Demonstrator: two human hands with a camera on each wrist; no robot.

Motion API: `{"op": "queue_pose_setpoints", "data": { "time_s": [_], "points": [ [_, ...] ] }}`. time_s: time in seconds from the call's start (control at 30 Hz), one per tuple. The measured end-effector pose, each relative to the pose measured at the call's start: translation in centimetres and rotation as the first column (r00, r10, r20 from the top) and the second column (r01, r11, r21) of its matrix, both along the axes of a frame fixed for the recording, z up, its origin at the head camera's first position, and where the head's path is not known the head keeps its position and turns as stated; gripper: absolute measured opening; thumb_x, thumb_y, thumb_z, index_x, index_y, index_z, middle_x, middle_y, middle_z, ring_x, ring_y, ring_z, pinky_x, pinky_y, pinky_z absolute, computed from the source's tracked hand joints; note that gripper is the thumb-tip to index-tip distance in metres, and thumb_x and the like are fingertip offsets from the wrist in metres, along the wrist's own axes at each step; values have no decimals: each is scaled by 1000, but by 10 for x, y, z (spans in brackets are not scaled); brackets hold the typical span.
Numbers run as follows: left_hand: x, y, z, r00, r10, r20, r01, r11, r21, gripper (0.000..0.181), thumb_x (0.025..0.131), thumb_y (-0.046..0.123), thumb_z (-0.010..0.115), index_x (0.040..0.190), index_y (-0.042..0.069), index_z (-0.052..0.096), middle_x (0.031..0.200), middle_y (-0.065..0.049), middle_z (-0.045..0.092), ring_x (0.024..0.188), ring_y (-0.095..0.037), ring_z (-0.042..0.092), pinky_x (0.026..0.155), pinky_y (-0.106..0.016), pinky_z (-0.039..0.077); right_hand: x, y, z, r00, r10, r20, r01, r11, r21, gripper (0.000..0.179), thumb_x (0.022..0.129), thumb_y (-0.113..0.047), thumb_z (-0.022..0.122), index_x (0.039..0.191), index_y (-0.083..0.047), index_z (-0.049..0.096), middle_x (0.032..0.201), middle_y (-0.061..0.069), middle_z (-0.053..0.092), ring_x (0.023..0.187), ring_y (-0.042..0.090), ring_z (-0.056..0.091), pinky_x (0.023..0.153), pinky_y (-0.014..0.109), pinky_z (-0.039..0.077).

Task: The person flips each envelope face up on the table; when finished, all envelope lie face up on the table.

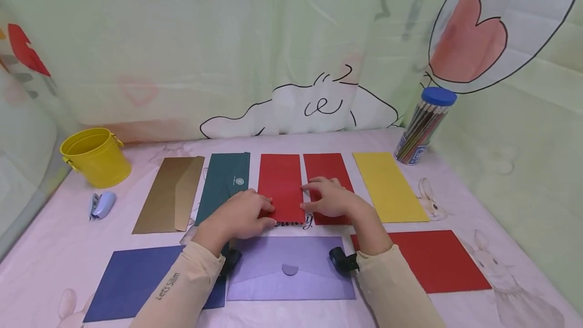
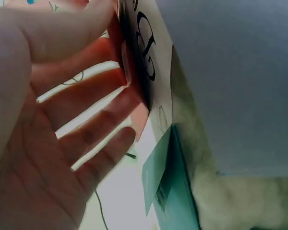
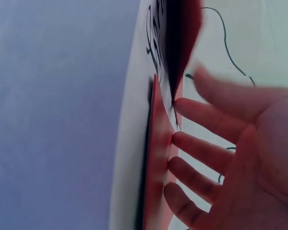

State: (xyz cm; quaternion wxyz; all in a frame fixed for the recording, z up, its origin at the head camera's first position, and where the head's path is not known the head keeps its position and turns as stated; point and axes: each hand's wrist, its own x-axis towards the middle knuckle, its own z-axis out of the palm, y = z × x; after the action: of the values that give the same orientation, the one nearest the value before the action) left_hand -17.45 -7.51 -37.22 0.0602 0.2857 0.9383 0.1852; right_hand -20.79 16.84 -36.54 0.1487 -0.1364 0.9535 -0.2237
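A flat red envelope (image 1: pixel 280 186) lies in the middle of the back row. At its left edge my left hand (image 1: pixel 239 214) touches it with fingertips and thumb; in the left wrist view these fingers look fairly straight. My right hand (image 1: pixel 331 199) is at the opposite edge, thumb and fingertips right at the border, its palm over a second red envelope (image 1: pixel 325 166). The right wrist view shows its fingers (image 3: pixel 201 148) spread and relaxed near the red paper. A dark green envelope (image 1: pixel 223 176) lies left of the left hand. Closer to me is a translucent purple envelope (image 1: pixel 291 285) with a round tab.
A brown envelope (image 1: pixel 166 186) and yellow envelope (image 1: pixel 391 186) flank the back row. In front lie a blue envelope (image 1: pixel 132 277) and another red envelope (image 1: pixel 442 259). A yellow bucket (image 1: pixel 97 166) and small stapler (image 1: pixel 102 205) stand left; a pencil jar (image 1: pixel 419 130) stands right.
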Motion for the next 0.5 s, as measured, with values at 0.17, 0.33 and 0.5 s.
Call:
{"op": "queue_pose_setpoints", "data": {
  "time_s": [0.17,0.33,0.5],
  "points": [
    [2,2,3,998,2,-62,-2,1000,-3,33,93,19,73,125,14,66,101,1,71,87,-15,66,81,-32,54,0,0,0,999,-26,-20,25,999,-47,47,98,-21,61,143,-9,57,148,19,45,138,42,33,103,62,39],
    [6,8,10,993,88,-84,-87,996,13,94,93,7,69,163,26,8,136,-6,59,60,-14,61,61,-27,52,2,-7,2,999,-29,-25,29,999,-20,55,96,-26,65,149,-18,52,148,18,46,138,41,34,102,64,39],
    [6,13,15,971,203,-126,-188,975,123,100,87,-3,68,163,27,10,148,-13,42,60,-20,60,58,-31,52,4,-19,2,999,5,-32,-6,999,-35,62,95,-31,67,153,-26,46,148,16,46,135,39,36,104,66,35]
  ]
}}
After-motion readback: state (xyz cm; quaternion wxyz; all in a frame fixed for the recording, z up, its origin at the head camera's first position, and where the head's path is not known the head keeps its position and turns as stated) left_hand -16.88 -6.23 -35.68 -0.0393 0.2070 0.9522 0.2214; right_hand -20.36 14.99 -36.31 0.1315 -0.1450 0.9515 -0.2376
